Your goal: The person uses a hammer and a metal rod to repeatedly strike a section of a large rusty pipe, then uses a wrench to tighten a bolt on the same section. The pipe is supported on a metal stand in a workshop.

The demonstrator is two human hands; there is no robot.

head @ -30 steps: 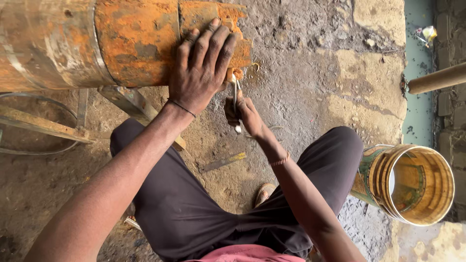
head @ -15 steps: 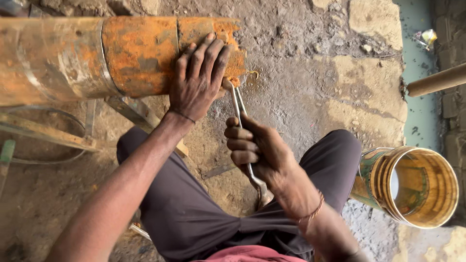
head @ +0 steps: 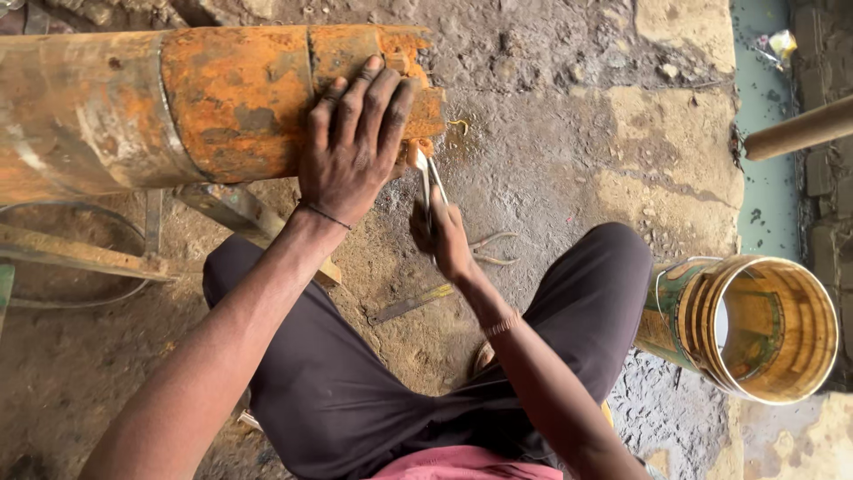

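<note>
- We are pressing our left hand (head: 355, 142) flat on the rusty orange pipe (head: 240, 98), fingers spread wide over its curved top near the ragged open end, which looks like a way of keeping the pipe from rolling or shaking.
- We are gripping a thin metal tool (head: 429, 182) in our right hand (head: 442, 236), fingers curled tight round its lower part, so that its two slim arms are pointing up at the lower edge of the pipe's end, just beside our left thumb.
- We cannot tell whether the tool's tip is touching the rust or hanging just short of it; the hand is hiding the rest of it.
- We are squatting with our knees apart, so both arms are reaching forward between them and the pipe is lying across in front of us.
- The pipe is resting raised on a rough frame (head: 222, 209), to judge by the struts showing beneath it.
- A flat metal strip (head: 413, 302) is lying on the ground between our legs, near the right wrist.
- A yellowed bucket (head: 755, 324) is lying on its side by our right knee, mouth open towards us.
- The ground (head: 569, 151) is showing as cracked, dirty concrete with grit and patches; a narrow pale green drain channel (head: 769, 151) is running along the right, crossed by a second pipe (head: 800, 129).
</note>
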